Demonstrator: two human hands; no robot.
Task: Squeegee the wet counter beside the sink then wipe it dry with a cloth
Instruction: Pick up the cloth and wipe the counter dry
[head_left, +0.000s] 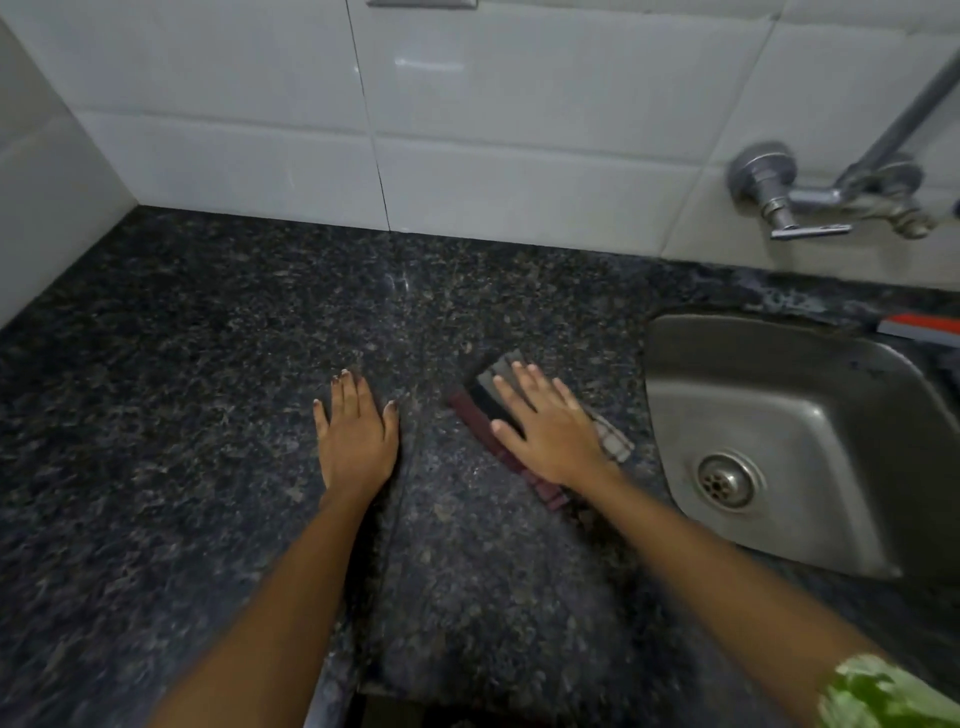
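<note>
A dark speckled granite counter (208, 389) fills the view left of a steel sink (810, 415). My right hand (550, 421) lies flat, fingers spread, pressing a folded checked cloth (488, 400) of grey, black and maroon onto the counter just left of the sink. Flat on the bare counter, palm down with fingers together, my left hand (356, 431) rests a little left of the cloth and holds nothing. A red and grey squeegee (919, 328) lies at the sink's far right rim, partly cut off by the frame edge.
White wall tiles (467, 130) back the counter and close its left side. A metal wall tap (810, 192) sticks out above the sink. The sink drain (727, 480) sits near the basin's left wall. A seam (410, 441) runs through the counter between my hands.
</note>
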